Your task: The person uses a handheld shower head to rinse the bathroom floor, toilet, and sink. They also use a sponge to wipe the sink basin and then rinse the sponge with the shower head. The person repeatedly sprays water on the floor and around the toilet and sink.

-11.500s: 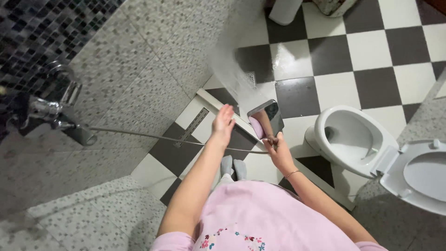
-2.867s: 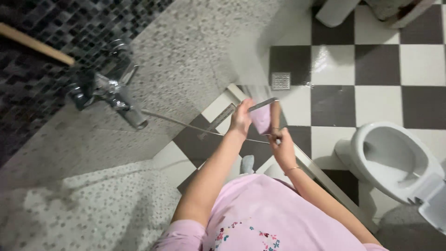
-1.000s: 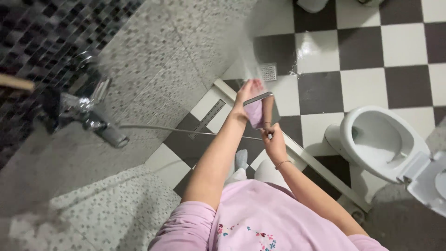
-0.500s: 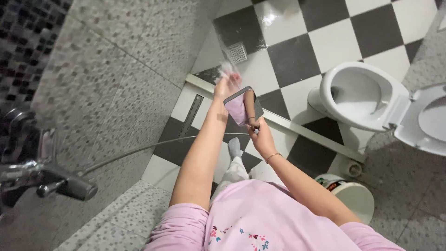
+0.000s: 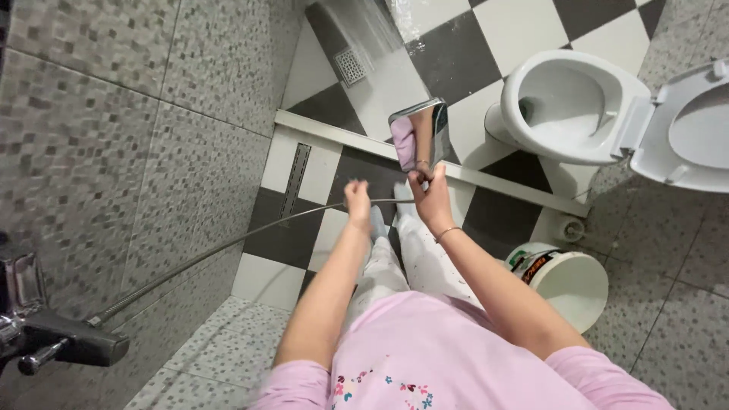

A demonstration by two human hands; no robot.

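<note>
Gripping the handle of a chrome, square-headed hand shower (image 5: 418,135), the right hand (image 5: 431,199) is clenched around it just below the head, so the head stands at about 12 o'clock from the fist. The long axis of the shower runs from 6 to 12 o'clock, and its spray fans on toward 11 o'clock, over the checkered floor (image 5: 524,23) and the small square drain (image 5: 351,66). The metal hose (image 5: 228,244) leaves the grip toward 9 o'clock and sags down to the wall tap (image 5: 53,345) at about 8 o'clock. The left hand (image 5: 357,203) lies at 9 o'clock from the right, close beside it; it is blurred, fingers loosely curled, just above or on the hose, and whether it grasps it I cannot tell. The toilet (image 5: 569,106) stands at 2 o'clock, the white bucket (image 5: 569,281) at 4.
</note>
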